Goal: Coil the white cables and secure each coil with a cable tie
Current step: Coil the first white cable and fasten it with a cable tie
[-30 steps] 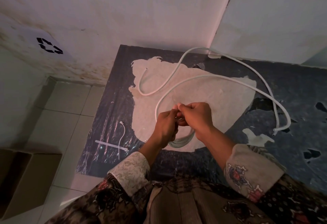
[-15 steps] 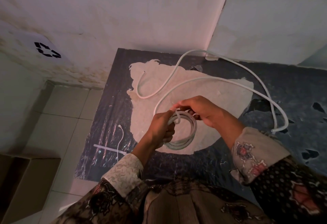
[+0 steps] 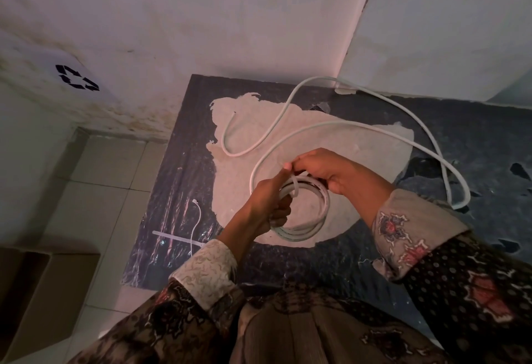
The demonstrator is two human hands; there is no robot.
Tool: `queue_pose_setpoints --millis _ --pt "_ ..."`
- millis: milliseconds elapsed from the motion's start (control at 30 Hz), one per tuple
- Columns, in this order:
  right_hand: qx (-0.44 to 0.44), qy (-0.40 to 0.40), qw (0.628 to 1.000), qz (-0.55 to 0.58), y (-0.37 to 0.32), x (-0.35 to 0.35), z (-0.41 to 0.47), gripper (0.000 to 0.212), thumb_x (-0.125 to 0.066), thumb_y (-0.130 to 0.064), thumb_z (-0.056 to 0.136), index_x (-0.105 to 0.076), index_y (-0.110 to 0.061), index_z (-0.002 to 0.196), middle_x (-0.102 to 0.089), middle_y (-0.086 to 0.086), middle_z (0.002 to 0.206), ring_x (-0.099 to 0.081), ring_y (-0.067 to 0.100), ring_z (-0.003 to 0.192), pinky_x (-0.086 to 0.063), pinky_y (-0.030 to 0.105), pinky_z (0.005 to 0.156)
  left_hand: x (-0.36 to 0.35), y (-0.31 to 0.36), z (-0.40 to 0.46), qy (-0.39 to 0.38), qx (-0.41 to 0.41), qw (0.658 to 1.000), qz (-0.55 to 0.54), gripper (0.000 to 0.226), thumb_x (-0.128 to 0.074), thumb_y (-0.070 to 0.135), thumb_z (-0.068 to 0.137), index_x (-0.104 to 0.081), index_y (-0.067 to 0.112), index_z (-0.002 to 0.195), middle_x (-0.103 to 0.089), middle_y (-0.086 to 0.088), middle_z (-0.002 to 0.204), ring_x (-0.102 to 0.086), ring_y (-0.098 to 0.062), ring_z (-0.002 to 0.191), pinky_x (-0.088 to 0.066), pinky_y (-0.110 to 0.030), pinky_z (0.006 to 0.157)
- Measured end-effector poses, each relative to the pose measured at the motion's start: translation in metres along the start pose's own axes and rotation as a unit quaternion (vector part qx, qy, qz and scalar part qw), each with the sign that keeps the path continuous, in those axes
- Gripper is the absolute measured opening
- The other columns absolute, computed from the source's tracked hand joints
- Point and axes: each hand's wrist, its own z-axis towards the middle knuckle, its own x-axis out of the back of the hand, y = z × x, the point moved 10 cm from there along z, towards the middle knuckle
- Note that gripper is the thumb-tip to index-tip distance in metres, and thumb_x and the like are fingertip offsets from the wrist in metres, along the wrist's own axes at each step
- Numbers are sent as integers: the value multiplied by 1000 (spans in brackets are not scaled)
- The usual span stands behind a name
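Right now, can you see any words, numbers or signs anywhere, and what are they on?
No words or numbers can be read anywhere.
One sign only: a black recycling symbol of three chasing arrows, printed on the white surface at the upper left.
The cable, the cable ties on the mat and the cardboard box show no print.

No words, brand names or numbers can be read anywhere. The one sign is a black recycling symbol (image 3: 77,77), three chasing arrows in a loop, printed on a white surface (image 3: 34,55) at the upper left, above the tiled floor. Part of that surface is stained around it.
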Motion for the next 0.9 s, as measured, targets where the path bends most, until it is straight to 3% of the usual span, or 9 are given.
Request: queue_pose_setpoints --millis 67,200,300,367,433,533,733,800,900 --pt "-10 14 1000 5 -1 2 1 21 -70 -12 86 -76 2 100 -73 16 85 -63 19 63 -54 28 57 -4 0 -1 -23 11 1000 6 62 -50 69 92 -52 10 73 -25 -5 55 -18 -16 43 -13 -29 45" --pt "1 114 993 -23 -13 25 4 20 -70 -21 90 -76 -5 99 -67 6 81 -43 13 59 -35 27 52 -21 -2 -3 -48 14 999 -14 44 -53 55 97 -57 11 101 -25 -2 52 -19 -14 39 -14 -24 41" --pt "33 95 995 -11 -19 21 3 24 -63 -24 96 -74 -4 99 -71 -1 66 -33 11 47 -34 25 48 -26 -4 -2 -62 13 997 -52 41 -49 51 100 -56 11 92 -26 -1 50 -20 -13 37 -16 -23 38" --pt "37 45 998 9 -18 9 -1 25 -56 -25 101 -70 -4 103 -79 -1 81 -29 11 46 -36 25 48 -22 -8 -1 -67 29 996 -47 41 -45 49 101 -56 12 86 -26 -1 52 -20 -12 38 -14 -25 40" --pt "39 5 999 8 -18 2 -5 25 -53 -25 103 -69 -6 104 -79 1 90 -34 11 46 -42 24 51 -19 -13 0 -64 57 996 -37 44 -43 50 100 -51 14 77 -26 0 51 -19 -12 38 -11 -27 43" --pt "43 -12 999 -6 -21 -2 -9 31 -51 -24 104 -73 -2 99 -78 9 88 -47 10 50 -47 23 57 -20 -19 -1 -52 64 995 -60 47 -43 55 100 -48 16 74 -26 1 49 -18 -10 36 -11 -23 41" --pt "89 63 994 -20 -39 4 -14 31 -49 -19 103 -70 0 90 -69 7 70 -55 10 47 -43 16 43 -28 0 -7 -105 55 990 -75 48 -45 53 101 -47 16 72 -24 3 50 -17 -7 34 -14 -19 35" --pt "78 76 994 -25 -46 4 -11 29 -50 -17 101 -71 -3 87 -63 5 65 -56 14 48 -45 18 44 -26 6 -12 -118 66 989 -64 45 -47 52 101 -47 16 73 -23 3 50 -16 -7 35 -11 -21 37" --pt "72 89 993 -22 -60 6 -1 29 -51 -13 98 -70 -4 78 -61 6 62 -45 10 34 -47 26 51 -29 15 -16 -127 55 987 -86 39 -47 49 102 -54 14 85 -25 2 51 -18 -8 36 -15 -20 37"
